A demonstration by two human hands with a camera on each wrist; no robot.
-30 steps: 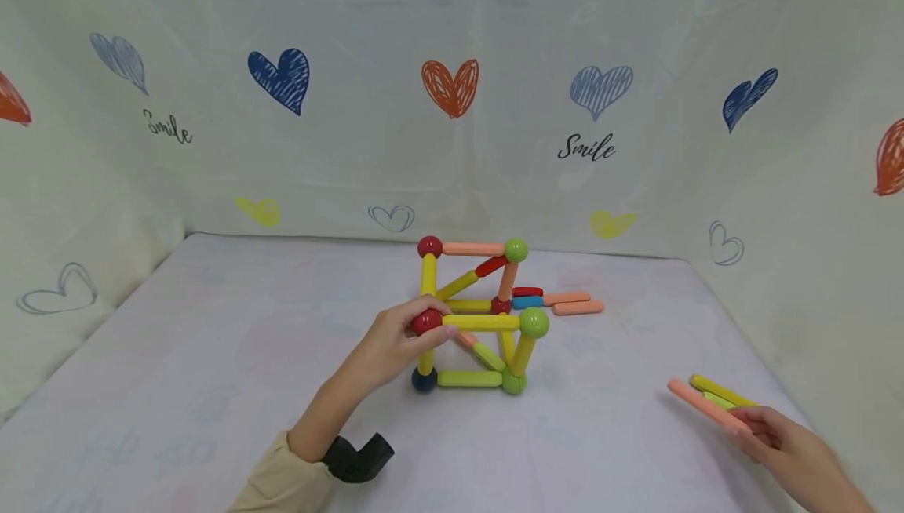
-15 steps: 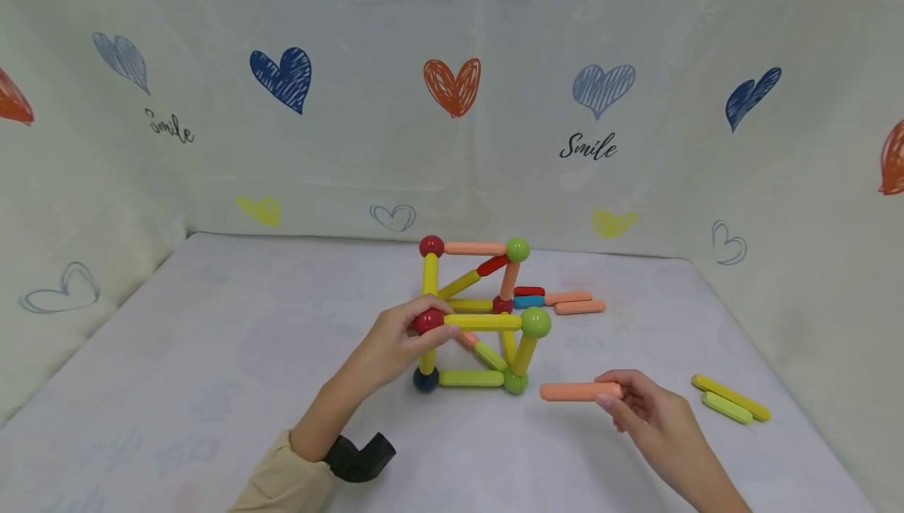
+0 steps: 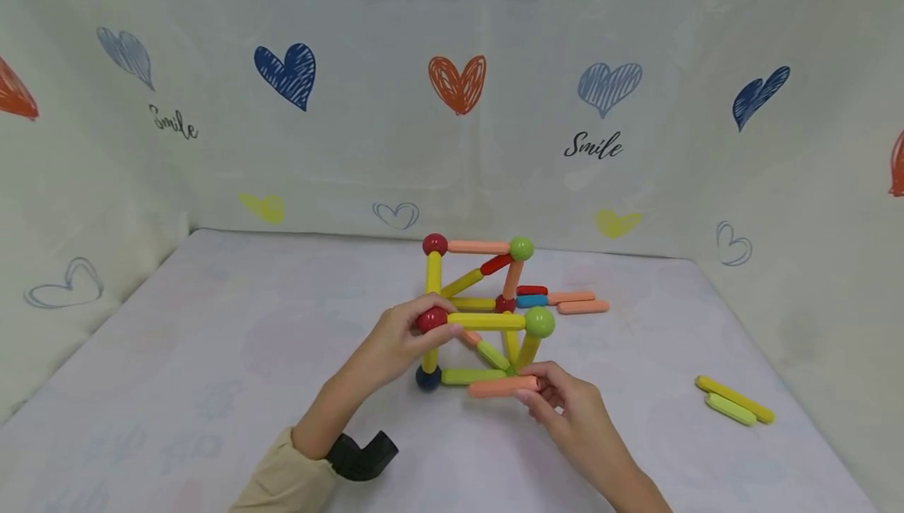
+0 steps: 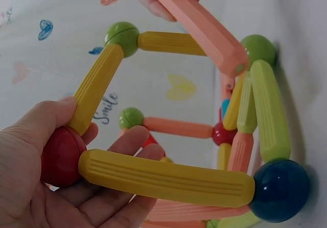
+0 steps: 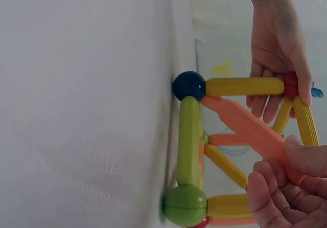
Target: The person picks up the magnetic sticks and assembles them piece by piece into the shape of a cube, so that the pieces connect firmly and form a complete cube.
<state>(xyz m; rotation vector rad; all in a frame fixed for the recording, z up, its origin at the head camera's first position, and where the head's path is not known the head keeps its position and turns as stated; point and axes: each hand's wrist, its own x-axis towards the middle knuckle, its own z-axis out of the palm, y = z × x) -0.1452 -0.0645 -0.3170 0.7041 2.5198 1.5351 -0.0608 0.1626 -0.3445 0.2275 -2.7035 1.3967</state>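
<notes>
A ball-and-stick frame of magnetic building rods and balls stands mid-table. My left hand (image 3: pixel 395 344) grips the red ball (image 3: pixel 432 320) at its front upper left corner, thumb towards the yellow rod (image 4: pixel 97 87). From this ball a second yellow rod (image 4: pixel 168 177) runs down to the dark blue ball (image 4: pixel 282 189). My right hand (image 3: pixel 575 415) pinches a salmon-coloured rod (image 3: pixel 497 387) by one end, in front of the frame's lower edge. In the left wrist view, that rod's free end overlaps the lower green ball (image 4: pixel 259 50); contact cannot be told.
Behind the frame lie two salmon rods (image 3: pixel 582 307) with a red piece (image 3: pixel 532 290) and a blue piece (image 3: pixel 532 301). At the right are a yellow rod (image 3: pixel 734 399) and a light green rod (image 3: pixel 730 409). A black wrist mount (image 3: pixel 362 456) sits by the left wrist.
My right hand has carried the salmon rod leftward from the far right to the frame's front. The yellow and light green rods stay behind there. My left hand keeps its hold.
</notes>
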